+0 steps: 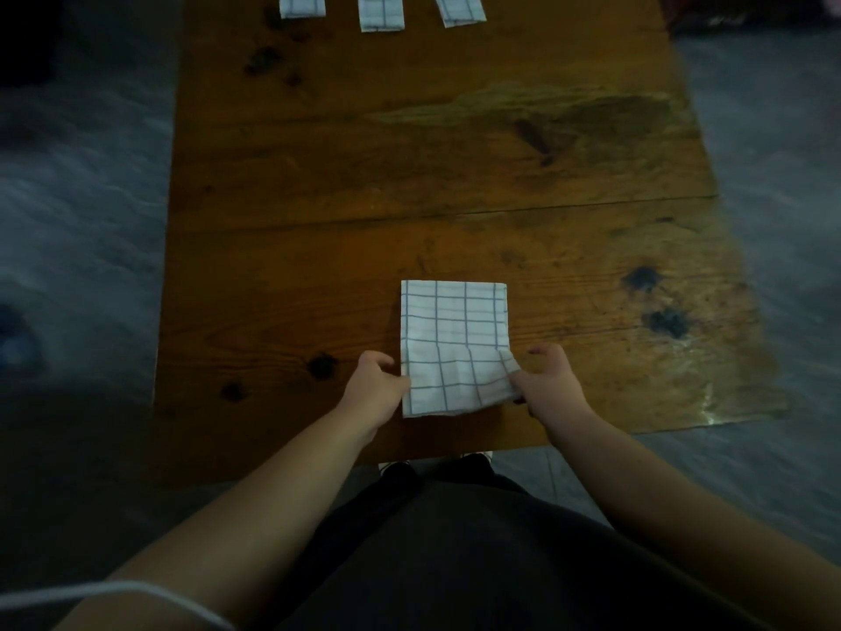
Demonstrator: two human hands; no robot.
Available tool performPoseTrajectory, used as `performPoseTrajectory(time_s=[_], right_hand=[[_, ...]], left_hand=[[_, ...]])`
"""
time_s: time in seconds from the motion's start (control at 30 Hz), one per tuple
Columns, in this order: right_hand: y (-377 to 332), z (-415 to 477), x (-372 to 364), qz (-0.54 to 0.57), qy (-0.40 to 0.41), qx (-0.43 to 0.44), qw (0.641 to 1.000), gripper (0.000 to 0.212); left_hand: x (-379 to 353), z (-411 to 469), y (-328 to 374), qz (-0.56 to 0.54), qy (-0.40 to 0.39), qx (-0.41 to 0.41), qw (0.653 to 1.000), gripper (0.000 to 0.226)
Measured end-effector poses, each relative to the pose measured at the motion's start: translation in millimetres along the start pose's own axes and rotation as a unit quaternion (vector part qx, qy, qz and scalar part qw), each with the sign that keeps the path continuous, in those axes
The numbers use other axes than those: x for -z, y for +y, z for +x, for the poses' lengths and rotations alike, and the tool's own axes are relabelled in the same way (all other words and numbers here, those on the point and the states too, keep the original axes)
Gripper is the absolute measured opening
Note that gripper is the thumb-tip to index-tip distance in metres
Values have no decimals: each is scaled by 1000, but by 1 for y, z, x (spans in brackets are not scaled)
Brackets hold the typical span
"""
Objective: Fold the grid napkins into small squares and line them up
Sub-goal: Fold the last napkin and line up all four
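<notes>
Pinching the near corners of a part-folded grid napkin (453, 339) by the table's (409, 175) near edge: left hand (375, 389), right hand (546, 384), fingers (380, 361) curled on cloth. Three folded napkins (381, 11) line the far edge.

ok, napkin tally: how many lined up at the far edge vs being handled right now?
Far-edge napkins: 3
Near napkin, gripped by the left hand and right hand: 1
Total: 4
</notes>
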State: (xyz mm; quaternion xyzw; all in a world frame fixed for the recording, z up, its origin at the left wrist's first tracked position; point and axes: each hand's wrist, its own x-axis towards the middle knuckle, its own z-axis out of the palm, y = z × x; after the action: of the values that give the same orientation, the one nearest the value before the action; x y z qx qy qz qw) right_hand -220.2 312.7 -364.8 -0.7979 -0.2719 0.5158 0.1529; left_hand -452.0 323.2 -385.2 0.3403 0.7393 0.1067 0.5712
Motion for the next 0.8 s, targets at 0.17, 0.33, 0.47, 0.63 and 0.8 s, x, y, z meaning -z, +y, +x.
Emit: performPoseTrajectory(time_s=[0.17, 0.33, 0.47, 0.63, 0.8], right_hand=[[-23, -1, 11, 1, -22, 28, 999, 16], [-46, 16, 15, 56, -13, -56, 997, 20], [-56, 28, 18, 49, -25, -147, 988, 6], [-52, 23, 24, 146, -53, -192, 969, 12], [-53, 27, 26, 172, -48, -176, 968, 12]], left_hand=[[9, -2, 16, 56, 3, -71, 996, 21], [19, -2, 35, -37, -49, -11, 998, 13], [21, 5, 37, -18, -85, -31, 996, 32], [12, 16, 28, 177, -35, -123, 976, 47], [7, 29, 33, 365, 39, -291, 884, 53]])
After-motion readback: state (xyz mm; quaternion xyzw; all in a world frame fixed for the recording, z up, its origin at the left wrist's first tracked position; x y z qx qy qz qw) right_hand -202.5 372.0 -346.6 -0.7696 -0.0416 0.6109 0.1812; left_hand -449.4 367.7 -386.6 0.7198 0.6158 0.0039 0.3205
